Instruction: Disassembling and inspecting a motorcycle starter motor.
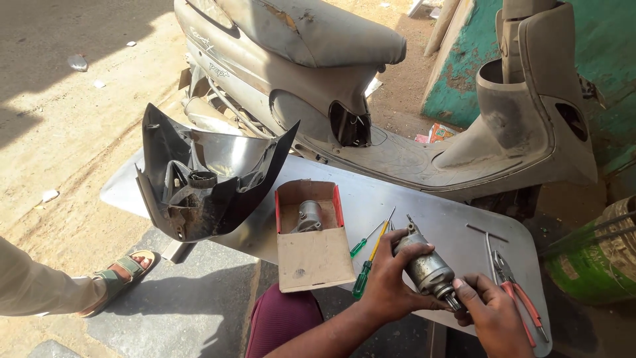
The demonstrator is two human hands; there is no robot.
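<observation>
My left hand (389, 282) grips the body of a worn grey cylindrical motor (424, 268) above a metal sheet (424, 212). My right hand (493, 311) pinches the small geared shaft at the motor's lower end. An open cardboard box (311, 255) to the left holds a clean silver motor (308, 215). Two green-handled screwdrivers (364, 265) lie between the box and my left hand. Red-handled pliers (520, 295) and a T-handle tool (489, 245) lie to the right of my hands.
A dusty grey scooter (397, 152) with its side panel off stands behind the sheet. A black body panel (205, 179) leans at the left. Another person's sandalled foot (122, 272) rests at the lower left. A green drum (596, 258) sits at the right.
</observation>
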